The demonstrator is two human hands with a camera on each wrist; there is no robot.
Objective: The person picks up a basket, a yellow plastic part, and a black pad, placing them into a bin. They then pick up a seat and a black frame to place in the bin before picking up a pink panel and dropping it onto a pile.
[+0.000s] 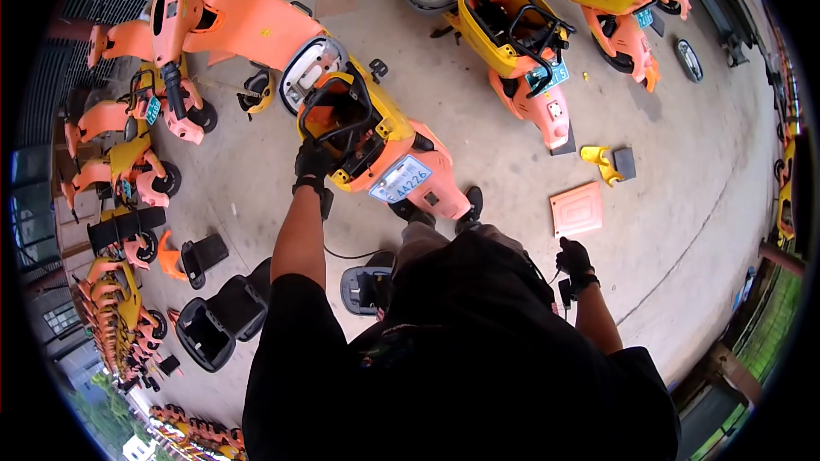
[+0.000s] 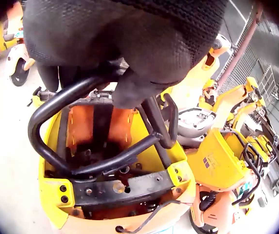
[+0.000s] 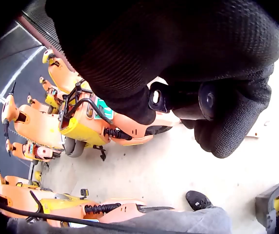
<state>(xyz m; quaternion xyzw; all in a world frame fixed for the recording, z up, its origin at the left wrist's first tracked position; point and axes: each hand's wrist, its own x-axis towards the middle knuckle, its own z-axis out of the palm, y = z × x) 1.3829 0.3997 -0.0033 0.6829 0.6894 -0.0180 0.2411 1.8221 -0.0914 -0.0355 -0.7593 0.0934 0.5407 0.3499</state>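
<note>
My gloved left hand (image 1: 314,162) is at the side of an orange and yellow scooter (image 1: 431,166) with its seat off. In the left wrist view the fingers of that hand (image 2: 125,44) curl round a bent black tubular grab rail (image 2: 47,105) over the scooter's open rear body. A black crossbar (image 2: 125,190) is bolted between two yellow mounts below the rail. My gloved right hand (image 1: 576,263) hangs away from the scooter, low at my right. It grips a small black part with a slotted tab (image 3: 157,96); the fingers hide the remainder.
An orange panel (image 1: 577,209), a yellow bracket-like piece (image 1: 603,162) and a dark flat piece (image 1: 625,164) lie on the floor to the right. Another stripped scooter (image 1: 512,34) stands ahead. Black open bins (image 1: 205,337) lie at the left, near rows of scooters.
</note>
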